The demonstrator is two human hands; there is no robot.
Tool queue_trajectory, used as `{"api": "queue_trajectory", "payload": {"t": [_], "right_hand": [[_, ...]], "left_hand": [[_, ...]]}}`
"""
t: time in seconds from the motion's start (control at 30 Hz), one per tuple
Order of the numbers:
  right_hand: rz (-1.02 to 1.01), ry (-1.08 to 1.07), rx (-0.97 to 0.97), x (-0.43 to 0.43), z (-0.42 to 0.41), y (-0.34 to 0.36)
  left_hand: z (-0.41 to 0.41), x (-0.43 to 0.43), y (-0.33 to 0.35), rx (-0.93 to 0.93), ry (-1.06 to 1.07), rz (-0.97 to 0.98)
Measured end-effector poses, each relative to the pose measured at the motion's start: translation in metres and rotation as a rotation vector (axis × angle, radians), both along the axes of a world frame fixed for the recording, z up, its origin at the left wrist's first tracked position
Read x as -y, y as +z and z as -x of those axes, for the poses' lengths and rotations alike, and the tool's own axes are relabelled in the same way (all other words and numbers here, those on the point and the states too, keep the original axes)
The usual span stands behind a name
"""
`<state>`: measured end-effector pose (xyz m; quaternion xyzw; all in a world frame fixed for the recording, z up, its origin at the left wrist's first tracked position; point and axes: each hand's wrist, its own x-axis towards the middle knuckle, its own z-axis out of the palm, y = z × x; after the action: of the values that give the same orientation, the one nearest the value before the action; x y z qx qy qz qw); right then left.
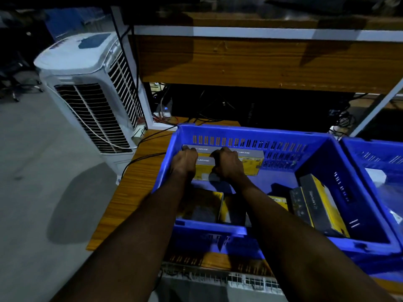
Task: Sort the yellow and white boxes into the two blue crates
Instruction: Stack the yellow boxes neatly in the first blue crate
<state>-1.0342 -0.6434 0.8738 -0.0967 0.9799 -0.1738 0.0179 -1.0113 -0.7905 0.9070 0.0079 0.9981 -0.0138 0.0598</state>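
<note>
Both my hands reach into the far left part of a blue crate (250, 132). My left hand (185, 161) and my right hand (229, 164) curl over the far top edge of a yellow and grey box (204, 168) standing at the back wall. Another yellow box (250, 163) stands beside it on the right. Several more yellow boxes lie in the crate: one near the front (202, 205) and one leaning on the right wall (325, 203). A second blue crate (375, 153) at the right holds a white box (375, 176).
The crates sit on a low wooden table (135, 186). A white air cooler (91, 90) stands on the floor at left. A wooden desk (261, 59) with cables beneath it rises behind the crates. A white wire rack (229, 277) lies at the table's near edge.
</note>
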Motion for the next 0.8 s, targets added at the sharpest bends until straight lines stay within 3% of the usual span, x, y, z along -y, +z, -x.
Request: {"api": "queue_trajectory", "payload": {"t": [0.8], "right_hand": [[0.093,-0.077,-0.067,0.005,0.011,-0.015]], "left_hand": [[0.01,-0.001,-0.012,-0.028,0.019,-0.135]]}}
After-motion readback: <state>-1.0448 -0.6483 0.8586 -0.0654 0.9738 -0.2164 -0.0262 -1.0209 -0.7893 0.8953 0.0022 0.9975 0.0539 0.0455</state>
